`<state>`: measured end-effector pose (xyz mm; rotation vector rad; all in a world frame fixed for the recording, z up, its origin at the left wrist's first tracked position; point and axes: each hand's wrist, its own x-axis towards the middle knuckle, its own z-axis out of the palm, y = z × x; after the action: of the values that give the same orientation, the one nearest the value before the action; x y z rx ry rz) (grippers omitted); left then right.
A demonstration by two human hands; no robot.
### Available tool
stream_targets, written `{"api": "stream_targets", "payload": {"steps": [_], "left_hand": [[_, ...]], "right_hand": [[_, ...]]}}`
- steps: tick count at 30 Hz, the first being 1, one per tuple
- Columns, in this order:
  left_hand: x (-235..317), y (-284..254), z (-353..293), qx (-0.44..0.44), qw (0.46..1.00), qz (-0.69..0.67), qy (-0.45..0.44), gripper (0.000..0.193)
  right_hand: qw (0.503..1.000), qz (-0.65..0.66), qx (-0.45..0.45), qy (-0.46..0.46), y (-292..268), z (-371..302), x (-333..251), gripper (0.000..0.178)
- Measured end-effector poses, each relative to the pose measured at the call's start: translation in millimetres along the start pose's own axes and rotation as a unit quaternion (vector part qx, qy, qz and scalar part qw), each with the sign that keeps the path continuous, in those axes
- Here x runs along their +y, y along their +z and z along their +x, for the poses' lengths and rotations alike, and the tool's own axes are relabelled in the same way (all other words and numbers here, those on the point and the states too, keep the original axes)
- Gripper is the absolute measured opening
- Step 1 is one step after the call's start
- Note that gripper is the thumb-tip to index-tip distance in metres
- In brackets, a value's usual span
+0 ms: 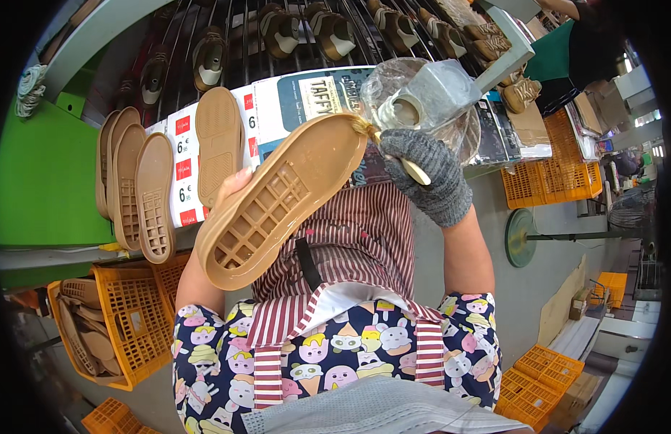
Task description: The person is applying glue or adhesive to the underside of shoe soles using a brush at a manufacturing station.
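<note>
A tan shoe sole (278, 202) is tilted across the front of me, its inner side with a square grid facing up and looking wet and shiny. My bare left hand (233, 186) grips it along its left edge; most of the fingers are hidden beneath. My right hand (427, 170), in a grey knitted glove, is closed on a brush (415, 171) with a pale handle. The brush's bristles touch the inside of the sole's far end. Just beyond the glove stands a grey metal container (440, 90) with a round opening, on crumpled clear plastic (386, 76).
More soles (155, 195) lean at the bench's left end, and another sole (218, 137) lies on printed sheets (180, 155). Behind, shoes (280, 32) rest on a roller rack. Orange crates (137, 325) stand on the floor, one holding soles. A person (567, 58) is at far right.
</note>
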<state>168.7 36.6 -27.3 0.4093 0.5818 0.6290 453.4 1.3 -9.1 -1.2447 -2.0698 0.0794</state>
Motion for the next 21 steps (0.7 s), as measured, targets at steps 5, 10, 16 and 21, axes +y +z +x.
{"api": "stream_targets", "payload": {"steps": [5, 10, 16, 21], "left_hand": [[-5, -6, -1, 0.009, 1.000, -0.006, -0.004, 0.066], [-10, -7, 0, 0.022, 1.000, -0.016, -0.008, 0.063], [-13, -14, 6, 0.027, 0.999, -0.020, 0.001, 0.060], [-17, -18, 10, 0.056, 0.997, -0.022, 0.042, 0.058]], "right_hand": [[1.000, -0.012, 0.015, 0.011, 2, -1, 1, 0.029], [0.999, -0.009, 0.039, 0.021, 2, -3, -2, 0.029], [0.969, 0.137, 0.060, 0.194, 8, -4, -19, 0.017], [0.891, 0.321, 0.138, 0.290, 2, -6, -29, 0.012]]}}
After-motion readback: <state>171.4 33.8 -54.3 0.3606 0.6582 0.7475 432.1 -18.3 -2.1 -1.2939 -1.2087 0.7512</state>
